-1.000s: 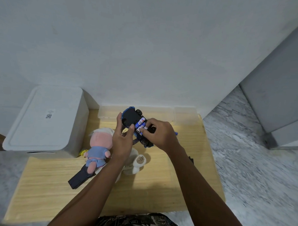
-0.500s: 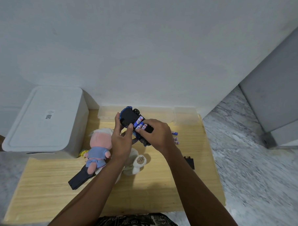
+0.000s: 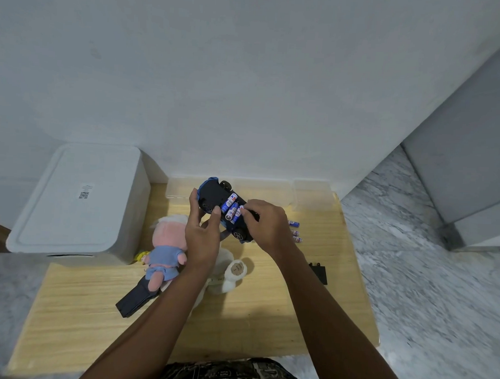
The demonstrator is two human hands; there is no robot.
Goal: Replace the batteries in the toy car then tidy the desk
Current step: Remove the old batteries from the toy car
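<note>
A blue toy car [image 3: 214, 194] is held upside down above the wooden desk [image 3: 266, 313], its black underside up. Three blue-and-white batteries [image 3: 231, 209] lie side by side in its open compartment. My left hand [image 3: 202, 233] grips the car's left side, thumb near the batteries. My right hand [image 3: 266, 226] holds the car's right end, fingertips curled onto the rightmost battery. Loose batteries [image 3: 295, 231] lie on the desk just right of my right hand. A small black battery cover [image 3: 319, 273] lies further right.
A pink-and-blue plush doll [image 3: 166, 243] and a white plush [image 3: 229, 274] lie under my left arm, with a black flat remote-like piece [image 3: 135, 299] beside them. Clear plastic boxes [image 3: 311, 195] line the back wall. A white lidded bin [image 3: 76, 201] stands at the left.
Both hands and the car shifted slightly left, uncovering the loose batteries and the black cover on the desk. The third battery now sits seated among the others in the compartment.
</note>
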